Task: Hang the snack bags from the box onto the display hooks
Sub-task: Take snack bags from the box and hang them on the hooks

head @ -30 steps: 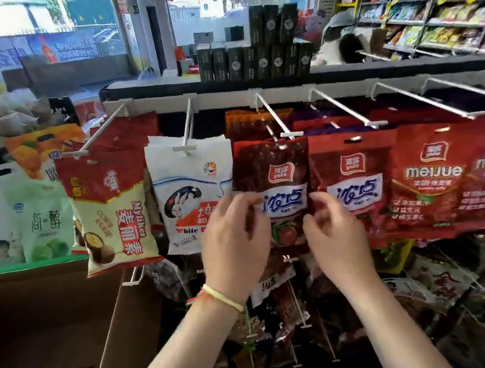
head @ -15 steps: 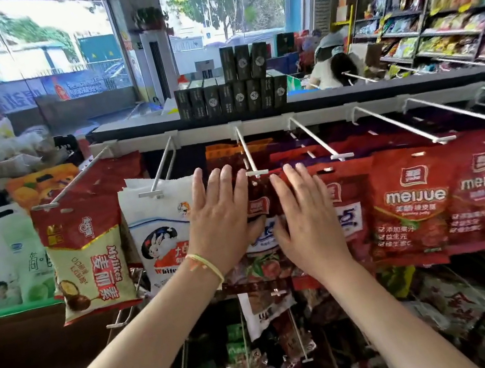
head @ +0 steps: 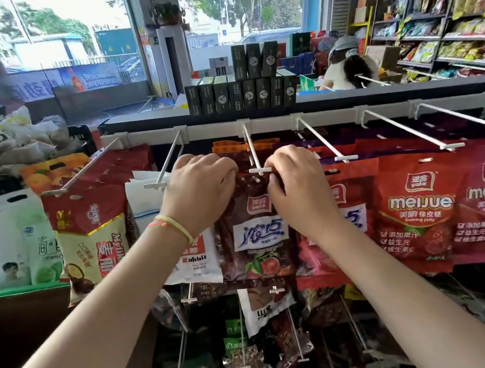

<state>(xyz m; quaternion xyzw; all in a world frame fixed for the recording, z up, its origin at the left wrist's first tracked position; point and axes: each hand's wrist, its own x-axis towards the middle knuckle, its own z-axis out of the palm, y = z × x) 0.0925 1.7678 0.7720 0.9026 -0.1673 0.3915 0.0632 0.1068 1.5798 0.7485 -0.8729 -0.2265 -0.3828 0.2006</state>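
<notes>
Dark-red foil is what we have between our fingers: the plum snack bag [head: 254, 233] hangs straight down below our grip, its long axis vertical, printed face toward us. Our left hand [head: 200, 190] pinches its top-left corner and our right hand [head: 295, 188] pinches the top-right, fingers pressed together on the header. Between the two pinches, just above the bag's top edge, sits the white tip of the display hook [head: 260, 170], whose rod runs up and away from us to the white rail [head: 212, 127]. We judge the hang hole lies right at that tip, though our fingers hide whether it is already threaded. Both hands are equally near. The coming move, as we read it, is a push away from us, along the rod. Just right of our grip hangs a matching red bag [head: 348, 198].
</notes>
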